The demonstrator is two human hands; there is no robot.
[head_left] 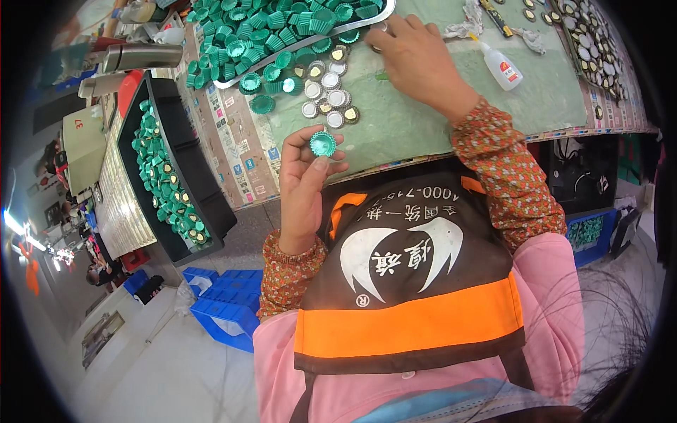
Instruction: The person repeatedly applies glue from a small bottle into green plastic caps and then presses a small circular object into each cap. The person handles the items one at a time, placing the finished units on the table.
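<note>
My left hand (302, 185) is closed on a small green fluted cup (323, 144), holding it between thumb and fingers with its open side up. Farther off and to the right, my right hand (422, 67) reaches over the green work mat, back of the hand up. Its fingers are bent together at a small dark round edge beside the tray; what they grip is mostly hidden. Between the hands lies a cluster of round fluted caps (335, 99), some with white discs and some with yellowish pieces. Several loose green cups (262, 104) lie left of them.
A metal tray (345, 29) heaped with green cups stands at the far edge. A white squeeze bottle (502, 67) lies on the mat (416, 134). At far right is a tray of caps (589, 53); at left, a black bin (201, 166) of green pieces. Blue crates (229, 303) sit below.
</note>
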